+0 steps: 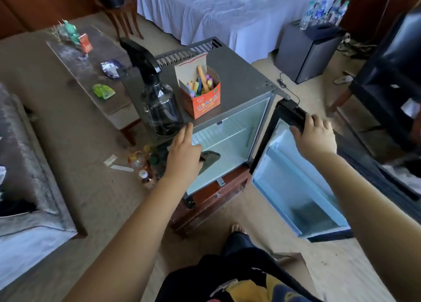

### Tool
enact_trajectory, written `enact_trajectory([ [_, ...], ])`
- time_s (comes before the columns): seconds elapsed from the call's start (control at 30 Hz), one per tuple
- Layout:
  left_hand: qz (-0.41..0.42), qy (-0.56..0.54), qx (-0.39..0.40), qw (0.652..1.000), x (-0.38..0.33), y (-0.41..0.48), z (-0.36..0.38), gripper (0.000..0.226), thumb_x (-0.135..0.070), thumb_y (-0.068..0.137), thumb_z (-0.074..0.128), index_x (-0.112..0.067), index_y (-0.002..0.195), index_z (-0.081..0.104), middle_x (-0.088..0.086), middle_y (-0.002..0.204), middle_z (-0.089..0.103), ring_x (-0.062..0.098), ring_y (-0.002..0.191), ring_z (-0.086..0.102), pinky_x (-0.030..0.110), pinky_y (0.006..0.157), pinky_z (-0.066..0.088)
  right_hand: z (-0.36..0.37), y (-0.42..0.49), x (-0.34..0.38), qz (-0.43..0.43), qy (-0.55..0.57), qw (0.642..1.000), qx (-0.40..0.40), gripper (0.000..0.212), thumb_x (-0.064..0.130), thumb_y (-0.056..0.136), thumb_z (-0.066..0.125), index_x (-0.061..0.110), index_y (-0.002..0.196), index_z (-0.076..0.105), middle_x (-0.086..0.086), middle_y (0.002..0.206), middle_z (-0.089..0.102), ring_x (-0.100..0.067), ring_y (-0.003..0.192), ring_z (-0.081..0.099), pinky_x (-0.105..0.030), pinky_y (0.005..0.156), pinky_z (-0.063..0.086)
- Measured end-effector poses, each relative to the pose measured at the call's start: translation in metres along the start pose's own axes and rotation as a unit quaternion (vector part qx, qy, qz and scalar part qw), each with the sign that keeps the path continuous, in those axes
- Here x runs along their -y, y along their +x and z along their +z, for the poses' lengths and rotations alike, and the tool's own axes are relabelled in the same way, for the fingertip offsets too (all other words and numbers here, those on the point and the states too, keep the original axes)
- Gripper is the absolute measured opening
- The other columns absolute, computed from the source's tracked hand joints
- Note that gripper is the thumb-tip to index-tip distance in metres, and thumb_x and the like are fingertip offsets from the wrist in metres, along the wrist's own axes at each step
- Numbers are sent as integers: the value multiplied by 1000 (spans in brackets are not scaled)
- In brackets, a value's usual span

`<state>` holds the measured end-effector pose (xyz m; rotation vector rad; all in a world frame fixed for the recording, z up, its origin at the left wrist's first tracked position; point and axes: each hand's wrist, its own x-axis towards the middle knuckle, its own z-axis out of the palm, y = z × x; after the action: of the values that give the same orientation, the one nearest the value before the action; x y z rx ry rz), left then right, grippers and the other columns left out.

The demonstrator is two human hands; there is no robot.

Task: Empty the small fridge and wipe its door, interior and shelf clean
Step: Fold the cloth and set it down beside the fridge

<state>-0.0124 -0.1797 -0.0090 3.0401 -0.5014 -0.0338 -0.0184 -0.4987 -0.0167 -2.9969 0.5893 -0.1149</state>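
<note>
The small grey fridge (246, 73) stands with its door (296, 187) swung open to the right. Its pale interior (232, 133) shows no items. My left hand (182, 151) is at the left side of the opening, fingers pointing up toward the top edge, with a dark green cloth (210, 157) held under the thumb. My right hand (315, 134) grips the black top edge of the open door. The door's inner shelf looks bare.
A dark spray bottle (159, 112) and an orange box of coloured chalk (201, 94) sit on the fridge top. Bottles (143, 167) lie on the floor to its left. The fridge rests on a low wooden cabinet (214, 199). A second fridge (305, 53) stands behind.
</note>
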Motion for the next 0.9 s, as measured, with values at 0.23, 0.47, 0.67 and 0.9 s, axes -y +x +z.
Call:
enact_trajectory([
  [0.23,84,-90,7,992,42,-17,-1,29,-25,86,69,-10,111,69,13,155,34,26,147,21,39,115,28,-4,-89,40,-2,53,999,10,68,34,94,53,-1,146,28,-21,154,24,-35,143,16,-42,117,15],
  [0.47,-7,-162,21,987,114,-89,12,22,-29,85,68,-15,102,69,4,102,67,26,101,60,32,76,45,11,-134,119,-64,194,978,-41,50,30,96,55,1,135,47,-17,147,40,-32,142,25,-42,118,20],
  [0.67,-216,-244,80,942,201,-177,37,24,-23,90,64,-11,112,65,10,103,69,30,99,63,31,72,44,29,-191,214,-231,323,892,-216,17,5,93,50,-1,104,63,-16,110,62,-31,106,54,-37,94,42],
  [0.9,-442,-340,98,824,269,-312,105,17,-27,91,64,-13,100,67,5,87,66,23,81,61,28,62,42,140,-250,283,-268,173,890,325,22,12,91,59,7,112,66,-13,109,67,-33,102,62,-30,83,44],
])
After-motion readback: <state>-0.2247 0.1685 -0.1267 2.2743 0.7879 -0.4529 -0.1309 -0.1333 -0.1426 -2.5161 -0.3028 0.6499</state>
